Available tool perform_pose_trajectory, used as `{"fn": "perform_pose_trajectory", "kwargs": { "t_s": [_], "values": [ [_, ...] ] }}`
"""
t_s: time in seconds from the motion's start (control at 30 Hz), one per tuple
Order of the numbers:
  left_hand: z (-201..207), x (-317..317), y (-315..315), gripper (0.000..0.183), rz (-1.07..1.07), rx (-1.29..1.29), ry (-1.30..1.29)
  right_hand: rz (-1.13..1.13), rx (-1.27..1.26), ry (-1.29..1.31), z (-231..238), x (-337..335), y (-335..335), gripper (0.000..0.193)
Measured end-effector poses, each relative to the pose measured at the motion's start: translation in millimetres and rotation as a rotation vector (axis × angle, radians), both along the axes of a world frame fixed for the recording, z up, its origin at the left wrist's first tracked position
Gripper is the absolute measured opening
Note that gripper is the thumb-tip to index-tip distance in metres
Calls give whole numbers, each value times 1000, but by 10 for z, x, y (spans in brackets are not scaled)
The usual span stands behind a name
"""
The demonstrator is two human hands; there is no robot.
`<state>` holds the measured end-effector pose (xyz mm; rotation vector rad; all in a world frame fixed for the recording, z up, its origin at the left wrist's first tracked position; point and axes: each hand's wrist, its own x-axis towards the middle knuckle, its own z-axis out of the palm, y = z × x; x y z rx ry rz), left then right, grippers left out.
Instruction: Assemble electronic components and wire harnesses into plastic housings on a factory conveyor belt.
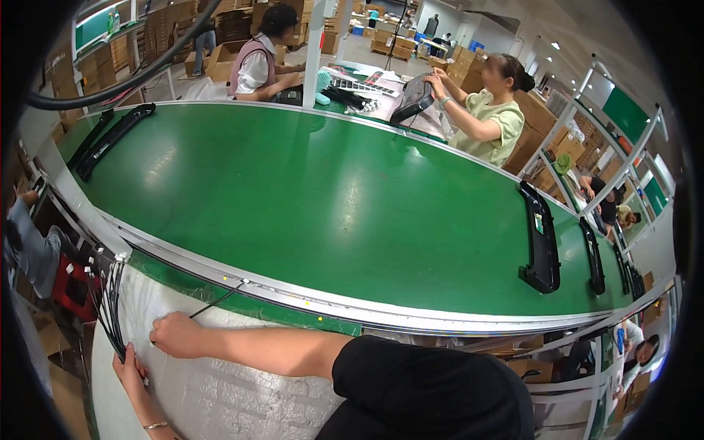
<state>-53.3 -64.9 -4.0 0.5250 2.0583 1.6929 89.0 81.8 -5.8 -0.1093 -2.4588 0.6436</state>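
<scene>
A bundle of thin black cables (111, 315) with white connectors at its upper end is gripped in my left hand (130, 372), at the lower left. My right hand (176, 336) is closed just to the right of it, on a single black cable (216, 299). That cable slants up from the fist to a white plug (245, 281) lying on the conveyor's metal edge. Both hands are over a work surface covered in clear, wrinkled plastic film (227, 400).
A green conveyor belt (279, 198) crosses the view, with long black plastic housings (541, 242) at its right and more black bars (117, 139) at far left. Beyond it, one person (488, 110) holds a black device (414, 99); another (260, 62) sits nearby. A dark hose (147, 77) arcs at upper left.
</scene>
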Motion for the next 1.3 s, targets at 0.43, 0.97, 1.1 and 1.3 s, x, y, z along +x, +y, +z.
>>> {"fn": "perform_pose_trajectory", "kwargs": {
  "t_s": [0.43,0.97,1.1,1.3],
  "values": [
    [-141,-131,-56,29,-73,-8,57,3,7,50,16,22,-14,8],
    [-356,-312,-113,23,-57,5,68,-24,-87,-57,-32,-67,-73,9],
    [-265,-195,-120,21,-43,-1,53,-15,-95,-27,-47,-47,-66,10],
    [-231,-191,-17,23,-36,-65,61,-7,-90,13,-15,-67,49,9]
  ]
}}
